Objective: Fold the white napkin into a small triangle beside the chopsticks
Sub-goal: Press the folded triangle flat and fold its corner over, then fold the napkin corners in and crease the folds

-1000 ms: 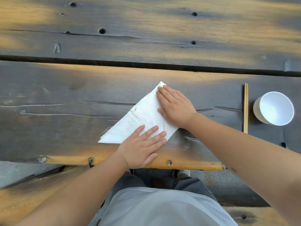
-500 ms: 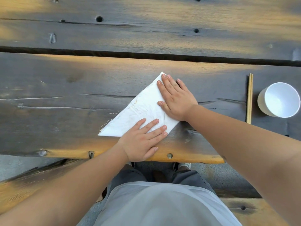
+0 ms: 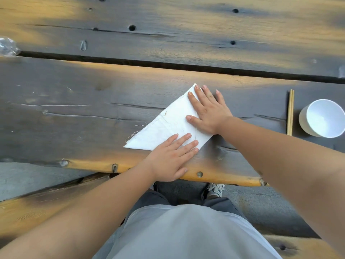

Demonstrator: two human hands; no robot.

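The white napkin [image 3: 166, 128] lies folded as a triangle on the dark wooden table [image 3: 78, 113], near the front edge. My left hand [image 3: 170, 157] rests flat on its lower right part, fingers spread. My right hand [image 3: 209, 111] presses flat on its upper right edge, fingertips at the top corner. Neither hand grips the cloth. A frayed thread sticks out at the napkin's left edge. The pair of wooden chopsticks [image 3: 290, 112] lies straight on the table well to the right of the napkin.
A white cup [image 3: 323, 118] lies tipped just right of the chopsticks. A clear plastic item [image 3: 7, 46] sits at the far left edge. A gap [image 3: 168, 65] runs between the table planks. The bench [image 3: 37, 208] and my legs are below.
Both hands stay flat on the napkin. My right hand's fingers have slid slightly toward the top corner. The camera view has shifted a little.
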